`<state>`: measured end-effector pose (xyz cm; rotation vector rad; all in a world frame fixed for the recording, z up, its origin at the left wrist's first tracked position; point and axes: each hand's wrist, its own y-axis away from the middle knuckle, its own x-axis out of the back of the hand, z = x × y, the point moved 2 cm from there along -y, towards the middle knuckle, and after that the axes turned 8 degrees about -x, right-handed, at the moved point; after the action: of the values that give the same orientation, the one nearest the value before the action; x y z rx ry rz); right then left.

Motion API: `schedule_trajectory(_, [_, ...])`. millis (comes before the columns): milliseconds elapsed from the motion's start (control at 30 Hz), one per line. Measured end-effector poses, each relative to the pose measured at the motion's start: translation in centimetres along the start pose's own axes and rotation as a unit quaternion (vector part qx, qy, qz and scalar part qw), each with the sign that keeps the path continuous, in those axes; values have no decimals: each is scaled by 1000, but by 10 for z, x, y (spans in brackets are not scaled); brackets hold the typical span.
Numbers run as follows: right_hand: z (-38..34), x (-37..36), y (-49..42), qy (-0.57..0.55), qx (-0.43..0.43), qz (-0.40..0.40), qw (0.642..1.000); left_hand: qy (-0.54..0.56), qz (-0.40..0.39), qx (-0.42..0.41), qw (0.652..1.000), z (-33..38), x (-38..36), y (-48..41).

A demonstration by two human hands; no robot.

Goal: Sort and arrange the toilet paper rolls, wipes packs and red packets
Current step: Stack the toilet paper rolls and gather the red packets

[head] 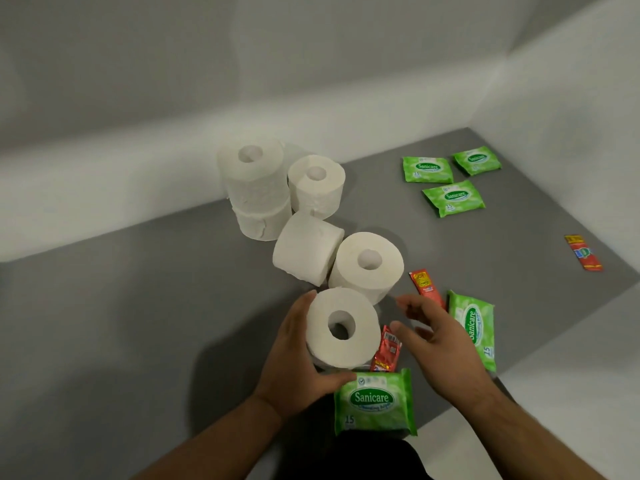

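Note:
My left hand [294, 355] grips a white toilet paper roll [341, 329], thumb under it and fingers over its left side. My right hand [436, 344] hovers just right of that roll, fingers loosely spread, holding nothing. Behind stand more rolls: one upright [367, 266], one on its side [306, 249], one upright further back [317, 185], and a stack of two [256, 188]. A green wipes pack [375, 401] lies below the held roll, another [474, 327] partly under my right hand. Red packets lie at the roll's right [386, 349] and beyond my fingers [426, 284].
Three green wipes packs [427, 169] [478, 161] [453, 198] lie grouped at the back right of the grey surface [138, 306]. A lone red packet [584, 252] lies near the right edge. White walls close off the back and right.

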<state>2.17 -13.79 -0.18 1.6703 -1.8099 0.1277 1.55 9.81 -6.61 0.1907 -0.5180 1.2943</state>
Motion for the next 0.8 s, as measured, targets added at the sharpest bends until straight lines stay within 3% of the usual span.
schedule_trajectory(167, [-7,3,4,-22,15,-7,1000,22,31,10,999,2,8,-9])
schedule_trajectory(400, [-48,0,5,-42,92,-132,986,134,119,47,983,22,49,-24])
schedule_trajectory(567, [-97,-7,-14,-14,154,-161,975,180,140,27,973,48,69,-68])
schedule_trajectory(700, [-140,-8,-40,-28,233,-106,966,161,144,-9,976,69,83,-116])
schedule_trajectory(800, [-154,-9,-71,-22,234,-30,971,155,132,-15,979,75,96,-148])
